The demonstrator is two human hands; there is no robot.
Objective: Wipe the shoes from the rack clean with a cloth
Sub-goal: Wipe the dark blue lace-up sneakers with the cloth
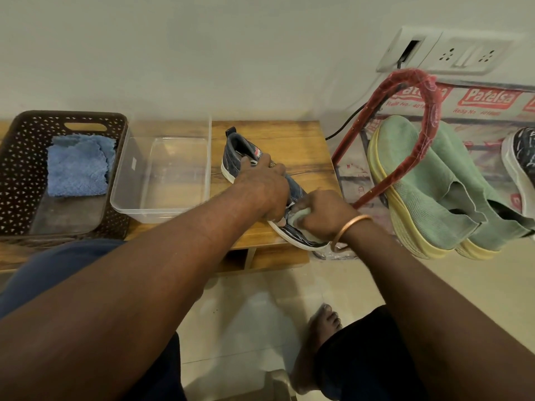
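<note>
**One shoe wiped, three racked**

One denim shoe [231, 156] is laid on the wood table [301, 146], gripped by the left hand [265, 189]. A pale cloth [299, 217] is clutched in the right hand [324, 215], pressed to the toe. Two green knit shoes [419, 180] and one patterned shoe [521, 157] are hung on the red rack [417, 76]. One fluffy blue cloth [78, 166] is kept in the brown basket [23, 157], by one clear tub [173, 212].

You count: 1 blue denim white-soled sneaker [237, 151], 12 o'clock | 2 green knit yellow-soled shoes [405, 169], 2 o'clock | 1 fluffy blue cloth [76, 166], 10 o'clock | 1 clear plastic tub [173, 175]
</note>
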